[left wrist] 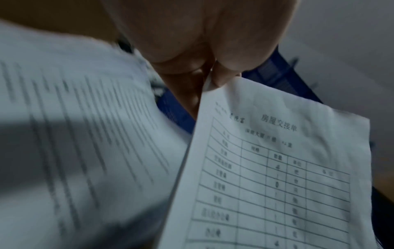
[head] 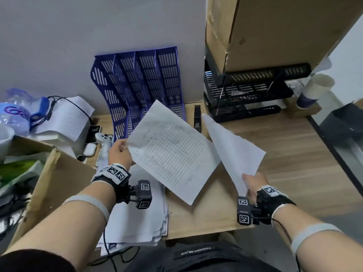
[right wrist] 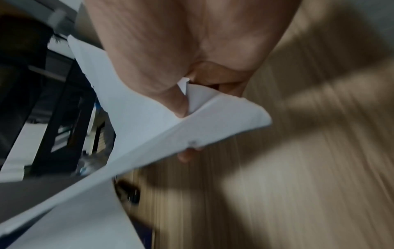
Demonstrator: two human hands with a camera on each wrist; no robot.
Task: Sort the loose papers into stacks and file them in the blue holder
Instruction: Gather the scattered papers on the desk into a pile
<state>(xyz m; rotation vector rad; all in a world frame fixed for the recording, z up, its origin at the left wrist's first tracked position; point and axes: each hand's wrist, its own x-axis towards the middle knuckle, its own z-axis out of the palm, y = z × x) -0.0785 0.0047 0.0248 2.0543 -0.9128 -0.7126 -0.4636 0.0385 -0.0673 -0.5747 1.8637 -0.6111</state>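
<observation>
My left hand (head: 119, 152) pinches the top left corner of a printed form sheet (head: 172, 152), held above the desk; the left wrist view shows the thumb and fingers (left wrist: 221, 74) clamped on the form sheet (left wrist: 277, 168). My right hand (head: 253, 183) grips a blank white sheet (head: 233, 150) by its lower corner, tilted up to the right of the form. In the right wrist view the blank white sheet (right wrist: 149, 128) is bent around my fingers. The blue holder (head: 141, 89) stands against the wall behind the form. A paper stack (head: 137, 209) lies under my left wrist.
A black stapler (head: 197, 118) lies beside the holder. Black trays (head: 247, 91) under cardboard boxes (head: 275, 30) stand at the back right, with a paper cup (head: 314, 91). An open cardboard box (head: 55, 173), a phone, earbuds case and cables crowd the left.
</observation>
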